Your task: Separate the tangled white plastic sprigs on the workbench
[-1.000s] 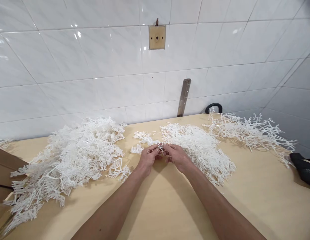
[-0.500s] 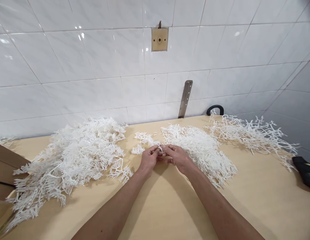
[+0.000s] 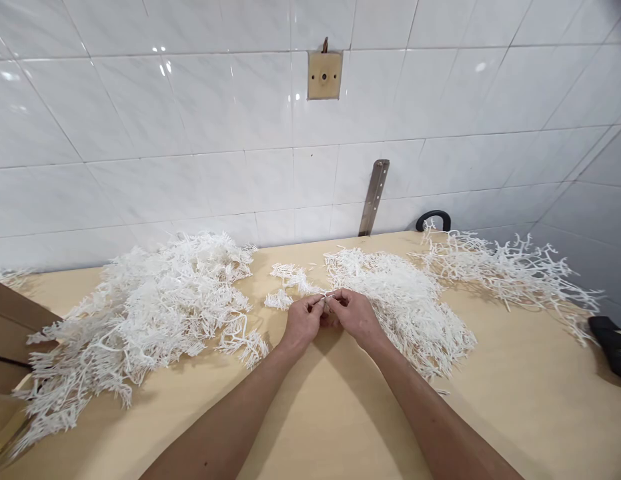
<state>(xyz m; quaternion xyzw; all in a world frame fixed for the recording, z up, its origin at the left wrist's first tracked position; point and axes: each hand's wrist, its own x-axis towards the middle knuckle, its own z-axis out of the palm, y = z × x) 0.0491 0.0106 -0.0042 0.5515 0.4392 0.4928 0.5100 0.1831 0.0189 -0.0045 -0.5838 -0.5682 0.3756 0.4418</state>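
My left hand (image 3: 305, 320) and my right hand (image 3: 353, 315) meet at the middle of the table, their thumbs and fingertips pinched together. Between them is a small white branched plastic piece (image 3: 327, 293), mostly covered by my fingers. Just beyond my left hand lie a few loose white sprigs (image 3: 293, 275). To the left spreads a big heap of white branched plastic pieces (image 3: 165, 300) with comb-like tips. Close by my right hand is a pile of thin white plastic sticks (image 3: 410, 293).
Bare white branching frames (image 3: 500, 267) lie at the back right, by a black curved handle (image 3: 433, 220). A black object (image 3: 610, 343) sits at the right edge, a brown box (image 3: 15, 327) at the left. A metal strip (image 3: 374, 198) leans on the tiled wall (image 3: 200, 120).
Both hands remain together at the same spot, fingers shifted on the small white piece, less of which shows now. A small stick now lies at the front of the right pile.
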